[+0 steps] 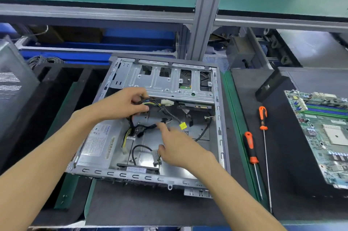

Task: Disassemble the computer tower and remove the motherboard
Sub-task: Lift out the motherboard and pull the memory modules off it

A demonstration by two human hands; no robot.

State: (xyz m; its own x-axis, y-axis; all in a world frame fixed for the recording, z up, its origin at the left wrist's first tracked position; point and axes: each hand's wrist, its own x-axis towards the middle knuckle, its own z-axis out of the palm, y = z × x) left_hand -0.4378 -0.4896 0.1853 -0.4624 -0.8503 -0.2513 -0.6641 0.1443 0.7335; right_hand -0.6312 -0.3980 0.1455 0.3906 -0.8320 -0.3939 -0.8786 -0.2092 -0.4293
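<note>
The computer case (219,110) lies open on the bench (150,206). Left hand (122,104) grips a cable bundle (150,103) inside it. Right hand (178,147) is open, forefinger extended, touching a black cable (148,127). The motherboard (323,132) rests apart at right, beside two screwdrivers (251,152).
</note>
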